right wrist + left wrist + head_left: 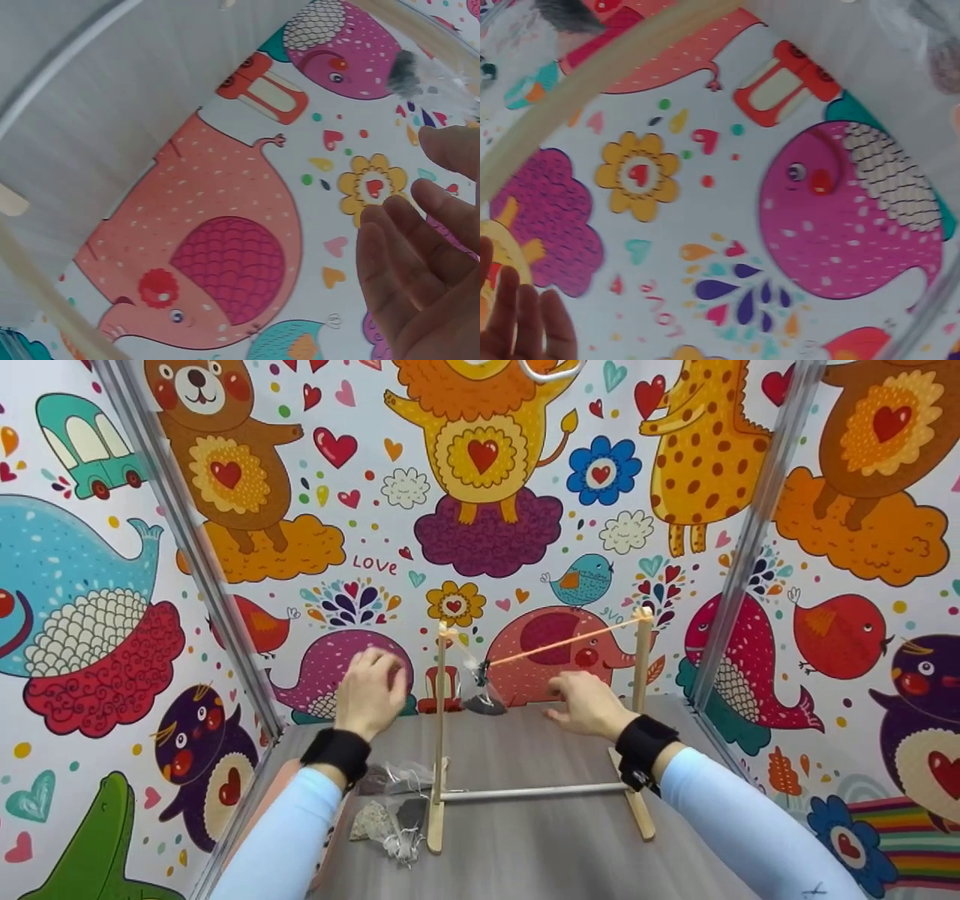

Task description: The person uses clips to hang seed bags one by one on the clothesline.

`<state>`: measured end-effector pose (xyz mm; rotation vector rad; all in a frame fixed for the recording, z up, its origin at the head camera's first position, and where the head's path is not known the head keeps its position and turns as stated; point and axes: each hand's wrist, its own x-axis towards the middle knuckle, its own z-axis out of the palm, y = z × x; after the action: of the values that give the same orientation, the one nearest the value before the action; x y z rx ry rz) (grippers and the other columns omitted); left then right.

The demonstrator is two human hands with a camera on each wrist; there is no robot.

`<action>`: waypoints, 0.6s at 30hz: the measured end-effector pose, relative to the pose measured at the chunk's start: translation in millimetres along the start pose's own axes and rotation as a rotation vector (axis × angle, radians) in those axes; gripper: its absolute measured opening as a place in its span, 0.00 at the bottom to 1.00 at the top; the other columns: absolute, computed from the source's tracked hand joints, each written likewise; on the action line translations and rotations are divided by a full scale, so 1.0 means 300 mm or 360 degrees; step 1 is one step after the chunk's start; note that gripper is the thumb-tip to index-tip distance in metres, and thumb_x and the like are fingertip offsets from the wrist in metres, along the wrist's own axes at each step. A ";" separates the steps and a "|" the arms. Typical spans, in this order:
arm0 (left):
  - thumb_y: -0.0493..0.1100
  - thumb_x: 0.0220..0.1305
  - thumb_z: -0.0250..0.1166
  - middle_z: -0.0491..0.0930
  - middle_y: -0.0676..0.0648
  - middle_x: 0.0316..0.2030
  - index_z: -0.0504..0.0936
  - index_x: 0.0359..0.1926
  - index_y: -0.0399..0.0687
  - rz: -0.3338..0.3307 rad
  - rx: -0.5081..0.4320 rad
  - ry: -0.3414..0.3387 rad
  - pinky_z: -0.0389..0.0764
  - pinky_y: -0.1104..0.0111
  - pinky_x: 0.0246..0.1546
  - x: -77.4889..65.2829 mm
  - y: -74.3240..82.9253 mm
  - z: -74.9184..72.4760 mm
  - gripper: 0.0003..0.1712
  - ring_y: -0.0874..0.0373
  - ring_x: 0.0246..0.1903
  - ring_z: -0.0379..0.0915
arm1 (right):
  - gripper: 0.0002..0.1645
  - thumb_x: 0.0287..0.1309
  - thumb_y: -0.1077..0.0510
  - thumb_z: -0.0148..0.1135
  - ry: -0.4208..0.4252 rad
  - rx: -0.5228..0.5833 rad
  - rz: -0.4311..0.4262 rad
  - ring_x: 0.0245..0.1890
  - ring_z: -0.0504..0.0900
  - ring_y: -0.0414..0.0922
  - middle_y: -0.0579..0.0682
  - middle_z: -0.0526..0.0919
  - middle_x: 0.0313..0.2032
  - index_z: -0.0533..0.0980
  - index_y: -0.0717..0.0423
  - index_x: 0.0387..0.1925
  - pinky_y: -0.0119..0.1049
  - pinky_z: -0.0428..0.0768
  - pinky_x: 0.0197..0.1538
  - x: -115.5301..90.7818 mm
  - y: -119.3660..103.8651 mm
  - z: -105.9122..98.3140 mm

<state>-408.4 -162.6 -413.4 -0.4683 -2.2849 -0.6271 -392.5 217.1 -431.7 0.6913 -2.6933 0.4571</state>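
Observation:
In the head view a small wooden stand has a left post (pixel 441 705) and a right post (pixel 642 667). From their tops an orange elastic band (pixel 562 646) sags to a knot left of centre. A small clear bag (pixel 484 697) with dark grains at its bottom hangs from that knot. My left hand (pixel 373 690), fingers loosely bent and holding nothing, is just left of the left post. Inside the right post, apart from the bag, my right hand (pixel 589 703) hovers; the right wrist view shows its relaxed fingers (pixel 397 255) around nothing.
A grey rod (pixel 536 793) joins the posts low down, above wooden feet (pixel 436 829). Left of the stand lie several clear bags (pixel 386 821) of stones and dark grains, next to a pinkish tray edge (pixel 281 780). Printed walls with metal corner posts (pixel 196 547) enclose the grey table (pixel 540 855).

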 end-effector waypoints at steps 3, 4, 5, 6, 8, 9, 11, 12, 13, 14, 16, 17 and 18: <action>0.38 0.71 0.69 0.89 0.37 0.46 0.89 0.45 0.40 -0.0145 0.0042 -0.0083 0.87 0.44 0.53 -0.071 -0.092 -0.011 0.07 0.37 0.49 0.84 | 0.17 0.63 0.54 0.82 -0.0043 0.0014 0.0065 0.45 0.89 0.56 0.58 0.92 0.45 0.88 0.59 0.48 0.57 0.90 0.53 -0.040 0.036 0.032; 0.38 0.71 0.69 0.89 0.36 0.46 0.89 0.45 0.40 -0.0184 0.0061 -0.0109 0.87 0.42 0.54 -0.097 -0.123 -0.013 0.07 0.36 0.50 0.84 | 0.17 0.63 0.55 0.82 -0.0052 0.0029 0.0092 0.46 0.89 0.56 0.58 0.92 0.46 0.88 0.59 0.49 0.57 0.90 0.54 -0.054 0.048 0.042; 0.38 0.71 0.69 0.89 0.35 0.46 0.89 0.45 0.39 -0.0218 0.0080 -0.0132 0.86 0.41 0.54 -0.124 -0.157 -0.015 0.07 0.34 0.49 0.84 | 0.18 0.63 0.55 0.82 -0.0055 0.0036 0.0115 0.47 0.90 0.56 0.58 0.92 0.46 0.88 0.58 0.50 0.56 0.90 0.55 -0.067 0.059 0.051; 0.38 0.71 0.69 0.88 0.35 0.46 0.89 0.46 0.39 -0.0260 0.0097 -0.0162 0.86 0.40 0.55 -0.152 -0.187 -0.018 0.08 0.33 0.50 0.84 | 0.18 0.63 0.55 0.82 -0.0058 0.0045 0.0134 0.47 0.90 0.56 0.58 0.92 0.47 0.88 0.58 0.50 0.57 0.90 0.55 -0.080 0.070 0.061; 0.37 0.71 0.68 0.88 0.33 0.46 0.89 0.47 0.38 -0.0329 0.0128 -0.0210 0.85 0.38 0.56 -0.208 -0.250 -0.023 0.09 0.31 0.49 0.84 | 0.19 0.62 0.56 0.83 -0.0071 0.0066 0.0174 0.48 0.90 0.56 0.58 0.93 0.48 0.88 0.59 0.51 0.57 0.91 0.55 -0.104 0.089 0.077; 0.37 0.71 0.67 0.88 0.32 0.45 0.88 0.47 0.37 -0.0368 0.0141 -0.0229 0.84 0.37 0.55 -0.235 -0.279 -0.026 0.09 0.30 0.48 0.84 | 0.19 0.62 0.56 0.83 -0.0082 0.0078 0.0197 0.48 0.90 0.56 0.59 0.92 0.48 0.88 0.59 0.51 0.57 0.91 0.55 -0.116 0.098 0.085; 0.37 0.70 0.65 0.88 0.30 0.45 0.88 0.48 0.36 -0.0441 0.0163 -0.0276 0.84 0.36 0.54 -0.289 -0.334 -0.031 0.11 0.29 0.47 0.85 | 0.20 0.61 0.56 0.83 -0.0107 0.0099 0.0255 0.48 0.90 0.57 0.59 0.92 0.49 0.88 0.59 0.52 0.57 0.91 0.56 -0.139 0.113 0.100; 0.37 0.71 0.65 0.88 0.30 0.46 0.88 0.49 0.35 -0.0497 0.0170 -0.0317 0.83 0.35 0.54 -0.314 -0.356 -0.035 0.12 0.28 0.48 0.84 | 0.20 0.61 0.57 0.83 -0.0117 0.0110 0.0284 0.49 0.90 0.57 0.59 0.92 0.50 0.88 0.59 0.52 0.57 0.91 0.56 -0.151 0.120 0.107; 0.37 0.71 0.64 0.87 0.29 0.47 0.88 0.50 0.34 -0.0550 0.0175 -0.0354 0.83 0.35 0.54 -0.339 -0.378 -0.039 0.13 0.28 0.49 0.84 | 0.21 0.61 0.57 0.83 -0.0125 0.0122 0.0312 0.49 0.90 0.57 0.59 0.92 0.51 0.88 0.59 0.53 0.57 0.91 0.56 -0.163 0.127 0.113; 0.38 0.71 0.64 0.87 0.28 0.48 0.87 0.52 0.33 -0.0608 0.0178 -0.0390 0.83 0.34 0.55 -0.365 -0.398 -0.042 0.14 0.27 0.49 0.84 | 0.21 0.61 0.57 0.83 -0.0135 0.0135 0.0346 0.50 0.89 0.56 0.59 0.92 0.52 0.88 0.59 0.54 0.57 0.91 0.56 -0.175 0.133 0.120; 0.38 0.71 0.62 0.87 0.27 0.49 0.86 0.53 0.32 -0.0724 0.0189 -0.0484 0.83 0.34 0.55 -0.414 -0.435 -0.048 0.17 0.26 0.51 0.84 | 0.22 0.61 0.57 0.84 -0.0150 0.0164 0.0406 0.51 0.89 0.56 0.59 0.91 0.53 0.88 0.59 0.55 0.56 0.91 0.57 -0.201 0.148 0.134; 0.38 0.71 0.61 0.86 0.26 0.50 0.86 0.55 0.31 -0.0781 0.0191 -0.0537 0.83 0.33 0.56 -0.441 -0.451 -0.053 0.17 0.26 0.52 0.84 | 0.22 0.61 0.58 0.84 -0.0156 0.0182 0.0434 0.52 0.89 0.57 0.59 0.91 0.53 0.88 0.59 0.55 0.56 0.91 0.57 -0.215 0.156 0.143; 0.38 0.71 0.61 0.86 0.25 0.51 0.85 0.56 0.31 -0.0837 0.0201 -0.0588 0.83 0.33 0.56 -0.467 -0.467 -0.057 0.18 0.25 0.52 0.84 | 0.23 0.61 0.58 0.84 -0.0161 0.0202 0.0455 0.52 0.89 0.57 0.59 0.91 0.54 0.88 0.59 0.55 0.57 0.91 0.57 -0.229 0.166 0.150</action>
<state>-372.7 -307.3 -545.0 0.1009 -2.8088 -0.6816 -371.1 269.2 -509.5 0.3690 -2.8917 0.6856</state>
